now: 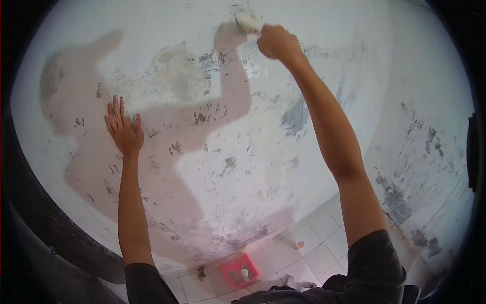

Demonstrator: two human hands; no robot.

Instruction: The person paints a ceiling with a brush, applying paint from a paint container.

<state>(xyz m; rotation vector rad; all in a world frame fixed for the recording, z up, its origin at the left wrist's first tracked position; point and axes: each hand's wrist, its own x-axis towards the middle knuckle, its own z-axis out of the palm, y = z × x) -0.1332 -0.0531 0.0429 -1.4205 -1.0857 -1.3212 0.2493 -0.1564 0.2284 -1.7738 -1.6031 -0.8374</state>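
High on the patchy white wall (283, 167), my right hand (278, 42) is closed around the handle of a paintbrush (247, 22). Its pale, whitish head lies against the wall, or very close to it, left of the fist. Lower down on the left, my left hand (124, 126) rests flat against the wall with its fingers stretched out and nothing in it. White smears show on its fingers. Around both hands the wall carries dark flakes, scrapes and a grey bare patch (179, 71).
A red basin (223, 267) with a white object (245, 275) in it stands on the tiled floor (316, 261) below. A small round cup-like item (300, 244) sits to its right. Another stained wall (420, 152) meets this one at the right. My shadow falls across the wall.
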